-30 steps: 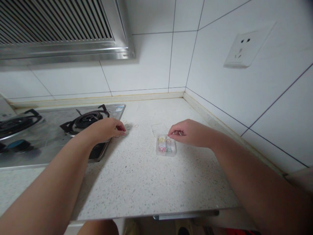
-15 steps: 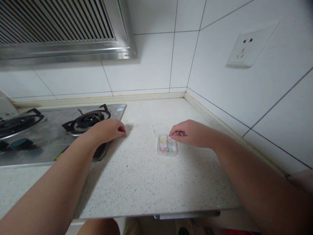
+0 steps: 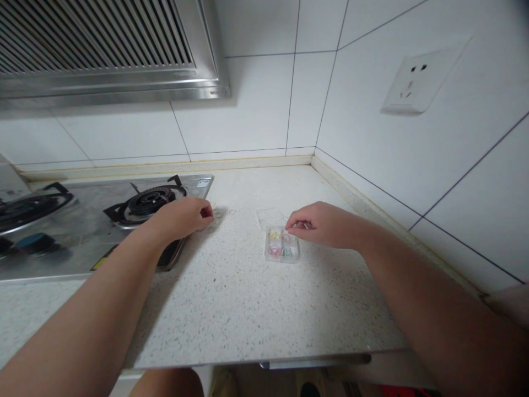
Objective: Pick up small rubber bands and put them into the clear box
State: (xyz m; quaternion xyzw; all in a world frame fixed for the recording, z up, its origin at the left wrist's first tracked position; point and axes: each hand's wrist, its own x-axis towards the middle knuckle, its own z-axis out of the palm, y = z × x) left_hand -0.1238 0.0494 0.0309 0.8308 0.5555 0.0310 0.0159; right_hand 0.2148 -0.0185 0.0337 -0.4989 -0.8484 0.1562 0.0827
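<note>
A small clear plastic box (image 3: 281, 246) with coloured rings in its compartments sits on the speckled countertop (image 3: 248, 303). Its clear lid (image 3: 268, 216) lies just behind it. My right hand (image 3: 320, 223) rests at the box's far right corner, fingers pinched together on its rim or on something too small to make out. My left hand (image 3: 182, 216) is closed in a pinch beside the stove's edge, lifted slightly above a few loose small rings (image 3: 225, 212) lying on the counter. What the left fingers hold is hidden.
A steel gas stove (image 3: 103, 220) with two burners lies at the left, under a range hood (image 3: 107, 49). White tiled walls close the back and right, with a power socket (image 3: 413, 82) on the right wall. The counter's front edge runs below my arms.
My left hand has lifted a little and drawn back from the loose rings. My right hand has stayed at the box.
</note>
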